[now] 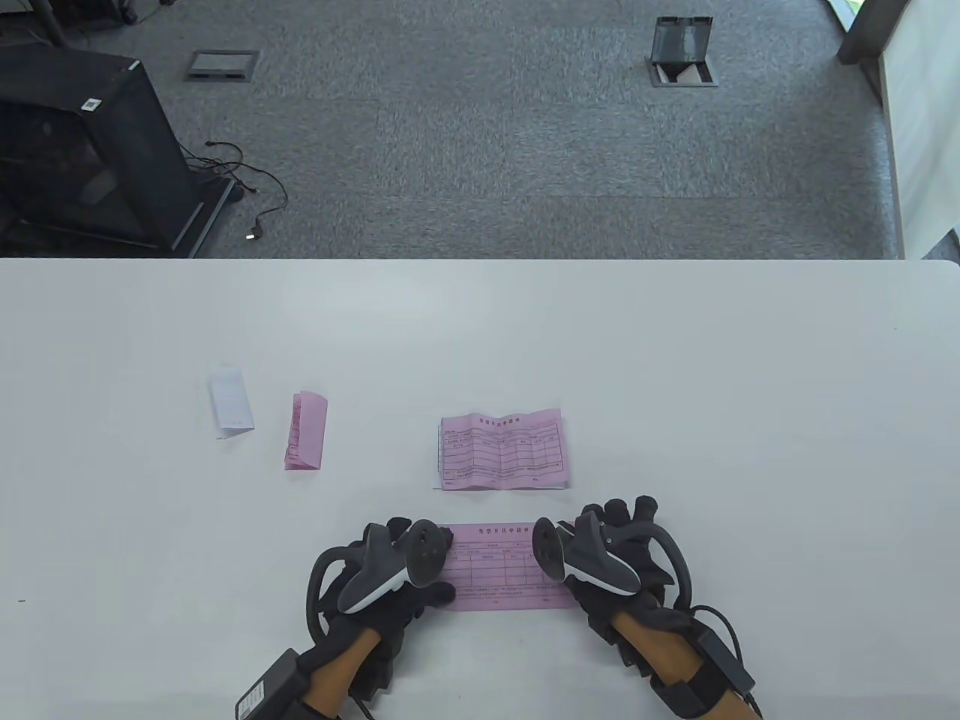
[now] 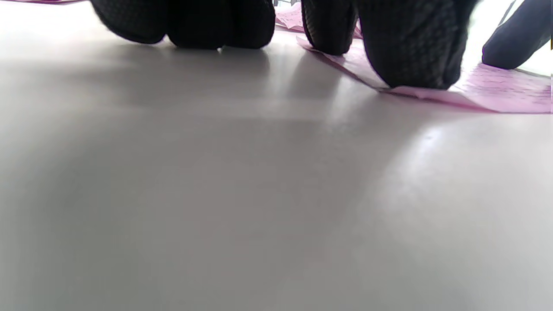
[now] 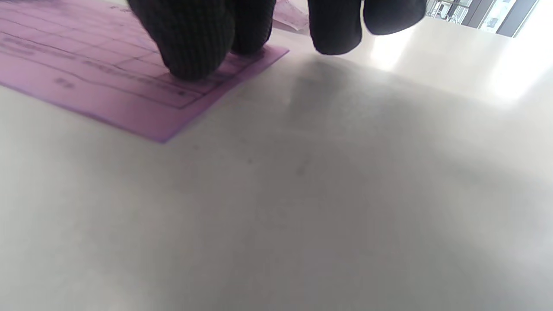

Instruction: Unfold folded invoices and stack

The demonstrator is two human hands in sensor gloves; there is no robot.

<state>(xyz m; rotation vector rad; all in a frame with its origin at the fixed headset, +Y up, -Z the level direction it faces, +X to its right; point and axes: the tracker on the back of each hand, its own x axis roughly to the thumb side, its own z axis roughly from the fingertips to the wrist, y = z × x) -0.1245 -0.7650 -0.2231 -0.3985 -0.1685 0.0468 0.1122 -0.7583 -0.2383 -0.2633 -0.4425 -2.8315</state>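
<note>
Flattening step: left hand [image 1: 390, 577] and right hand [image 1: 607, 555], fingers spread, press the ends of an unfolded pink invoice [image 1: 499, 570] against the table [image 1: 675, 360] near its front edge; next it likely goes onto the stack [image 1: 501, 451] just beyond

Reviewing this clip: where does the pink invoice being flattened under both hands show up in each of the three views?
Table view: the flattened pink invoice lies near the bottom centre, between the left hand and the right hand.
Left wrist view: its edge shows at upper right, under the fingertips.
Right wrist view: its corner fills the upper left, pressed by a fingertip.
Shared landmark: the white table.
</note>
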